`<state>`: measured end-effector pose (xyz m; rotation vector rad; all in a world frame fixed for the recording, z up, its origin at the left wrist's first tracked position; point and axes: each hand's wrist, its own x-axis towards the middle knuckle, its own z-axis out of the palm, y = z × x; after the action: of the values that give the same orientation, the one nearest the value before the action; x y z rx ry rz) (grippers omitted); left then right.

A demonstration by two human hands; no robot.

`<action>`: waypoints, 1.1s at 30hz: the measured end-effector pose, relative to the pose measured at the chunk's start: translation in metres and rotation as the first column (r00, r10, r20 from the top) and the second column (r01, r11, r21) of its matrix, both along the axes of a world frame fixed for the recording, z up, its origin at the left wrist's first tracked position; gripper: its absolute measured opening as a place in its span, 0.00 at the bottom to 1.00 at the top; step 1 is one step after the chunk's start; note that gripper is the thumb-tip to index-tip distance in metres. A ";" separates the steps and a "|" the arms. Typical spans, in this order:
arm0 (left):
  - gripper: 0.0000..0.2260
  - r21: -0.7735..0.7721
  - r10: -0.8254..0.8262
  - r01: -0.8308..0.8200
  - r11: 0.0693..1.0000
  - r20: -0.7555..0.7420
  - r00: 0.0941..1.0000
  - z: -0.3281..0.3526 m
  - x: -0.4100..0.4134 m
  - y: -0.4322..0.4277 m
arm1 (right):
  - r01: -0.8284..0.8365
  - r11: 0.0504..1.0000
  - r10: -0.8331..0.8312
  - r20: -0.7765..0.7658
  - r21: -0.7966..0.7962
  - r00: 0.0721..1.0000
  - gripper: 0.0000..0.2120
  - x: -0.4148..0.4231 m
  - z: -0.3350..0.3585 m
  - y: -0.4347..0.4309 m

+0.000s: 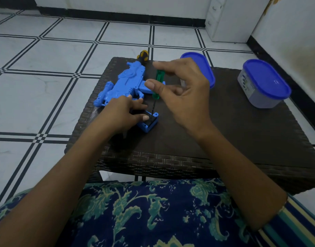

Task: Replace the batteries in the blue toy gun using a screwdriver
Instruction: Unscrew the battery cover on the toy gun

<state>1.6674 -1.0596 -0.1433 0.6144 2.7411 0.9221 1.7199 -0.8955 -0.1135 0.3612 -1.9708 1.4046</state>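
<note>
The blue toy gun (124, 84) lies flat on its side on the dark woven tabletop (224, 131), barrel end pointing away to the left and its handle end nearest the person. At that handle end the battery compartment (149, 123) shows a black opening framed in blue plastic. The left hand (124, 114) lies over the gun's handle with fingers stretched fairly straight, pressing it down, the thumb beside the black opening. The right hand (187, 97) hovers just right of the gun and pinches the green screwdriver (157, 82) by its clear green handle between thumb and forefinger, the other fingers loosely spread. The screwdriver stands nearly upright, its thin dark shaft reaching down to the compartment's edge. Just beyond the gun's far end, a yellow-and-black tool handle (143, 56) sticks out. To the right of the gun stand two blue-lidded containers, the nearer container (209, 72) partly behind the right hand, the farther container (265, 84) well apart.
</note>
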 end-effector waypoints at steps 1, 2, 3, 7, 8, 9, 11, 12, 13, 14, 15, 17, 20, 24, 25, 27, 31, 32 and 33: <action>0.20 0.000 -0.002 0.002 1.000 -0.002 1.000 0.000 0.000 0.000 | 0.012 1.000 -0.012 -0.013 0.000 1.000 0.14 0.000 0.000 0.001; 0.20 0.001 -0.003 0.003 1.000 -0.005 1.000 0.000 0.000 0.000 | 0.028 1.000 -0.028 -0.029 0.010 0.999 0.12 -0.001 0.000 0.001; 0.20 0.003 -0.004 0.004 1.000 -0.007 1.000 0.000 0.000 0.000 | 0.045 0.999 -0.043 -0.048 0.027 0.998 0.11 -0.001 0.000 0.002; 0.20 0.003 -0.007 0.007 1.000 -0.004 1.000 0.000 -0.001 0.000 | 0.127 0.982 -0.107 -0.139 0.143 0.985 0.09 -0.002 -0.001 0.003; 0.20 -0.001 -0.010 0.010 1.000 -0.006 1.000 0.000 -0.001 0.000 | 0.139 0.978 -0.116 -0.150 0.156 0.982 0.09 -0.003 -0.001 0.004; 0.20 -0.003 -0.012 0.012 1.000 -0.008 1.000 0.000 -0.001 0.001 | 0.145 0.976 -0.120 -0.158 0.162 0.980 0.09 -0.003 -0.001 0.004; 0.20 -0.005 -0.011 0.011 1.000 -0.007 1.000 -0.001 -0.001 0.001 | 0.150 0.974 -0.122 -0.166 0.170 0.979 0.09 -0.003 -0.001 0.003; 0.20 -0.008 -0.010 0.010 1.000 -0.008 1.000 -0.001 -0.001 0.001 | 0.150 0.973 -0.121 -0.168 0.173 0.978 0.09 -0.003 -0.001 0.003; 0.20 -0.010 -0.009 0.008 1.000 -0.009 1.000 -0.001 -0.001 0.001 | 0.144 0.975 -0.115 -0.164 0.172 0.980 0.09 -0.003 0.000 0.002; 0.20 -0.010 -0.008 0.008 1.000 -0.011 1.000 -0.001 -0.001 0.001 | 0.129 0.978 -0.104 -0.152 0.165 0.983 0.10 -0.003 0.000 0.001; 0.20 -0.009 -0.008 0.008 1.000 -0.013 1.000 0.000 0.000 0.001 | 0.110 0.982 -0.091 -0.130 0.151 0.987 0.10 -0.003 0.000 0.001; 0.20 -0.007 -0.009 0.009 1.000 -0.016 1.000 0.000 0.000 0.001 | 0.072 0.992 -0.065 -0.073 0.104 0.995 0.11 -0.003 0.000 0.000; 0.20 -0.012 -0.006 0.005 1.000 -0.013 1.000 0.001 0.000 0.001 | 0.042 0.999 -0.042 -0.022 0.030 0.999 0.12 -0.004 0.000 0.002; 0.20 -0.021 -0.005 0.004 1.000 -0.013 1.000 0.002 0.001 0.002 | 0.018 1.000 -0.017 0.045 -0.024 0.999 0.12 -0.002 0.002 0.002; 0.20 -0.017 -0.003 0.003 1.000 -0.012 1.000 0.002 0.001 0.001 | -0.006 0.999 0.009 0.063 -0.049 0.998 0.12 -0.001 0.003 0.001; 0.19 -0.013 -0.003 0.002 1.000 -0.015 1.000 0.002 0.001 0.001 | -0.048 0.993 0.057 0.080 -0.111 0.995 0.12 0.002 0.005 -0.001; 0.19 -0.010 -0.006 0.006 1.000 -0.012 1.000 0.002 0.002 0.001 | -0.072 0.987 0.086 0.093 -0.146 0.992 0.08 0.003 0.007 -0.003; 0.19 -0.013 -0.007 0.007 1.000 -0.012 1.000 0.002 0.002 0.002 | -0.085 0.986 0.102 0.114 -0.142 0.988 0.08 0.002 0.007 -0.002; 0.19 -0.016 -0.008 0.008 1.000 -0.013 1.000 0.002 0.001 0.002 | -0.107 0.984 0.126 0.133 -0.141 0.983 0.09 0.002 0.006 -0.001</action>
<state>1.6687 -1.0581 -0.1413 0.6304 2.7531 0.8965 1.7214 -0.8963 -0.1075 0.3282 -1.9815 1.6686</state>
